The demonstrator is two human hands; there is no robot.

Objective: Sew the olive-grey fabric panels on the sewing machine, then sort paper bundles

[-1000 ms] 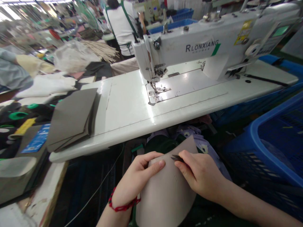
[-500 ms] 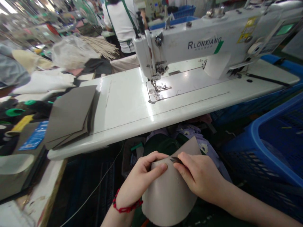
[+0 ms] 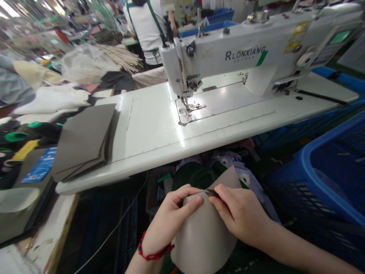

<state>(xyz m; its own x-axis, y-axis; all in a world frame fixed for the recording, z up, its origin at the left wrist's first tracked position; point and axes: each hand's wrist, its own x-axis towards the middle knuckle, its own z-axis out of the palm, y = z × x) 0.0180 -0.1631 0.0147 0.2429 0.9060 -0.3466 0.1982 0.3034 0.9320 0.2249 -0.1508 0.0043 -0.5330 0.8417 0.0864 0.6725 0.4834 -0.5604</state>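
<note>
My left hand [image 3: 173,217] grips the upper edge of a curved taupe leather-like piece [image 3: 205,239], its fingers and thumb pinching the material. My right hand [image 3: 239,215] holds small black thread snips [image 3: 212,193], whose pointed blades lie at the piece's top edge, between my two hands. The snips' handles are hidden by my right fingers. A red beaded cord bracelet [image 3: 155,252] circles my left wrist. Both hands work below the front edge of the sewing table.
A white RLONXIANG sewing machine [image 3: 228,57] stands on a white table [image 3: 142,148], with a stack of grey-brown panels [image 3: 84,142] at the table's left. A blue plastic crate [image 3: 327,179] stands to the right. A co-worker's back [image 3: 144,32] shows beyond the machine.
The piece and both hands have shifted slightly, with my left hand edging rightward toward the snips. The snips stay at the top edge, and the whole view has moved a little.
</note>
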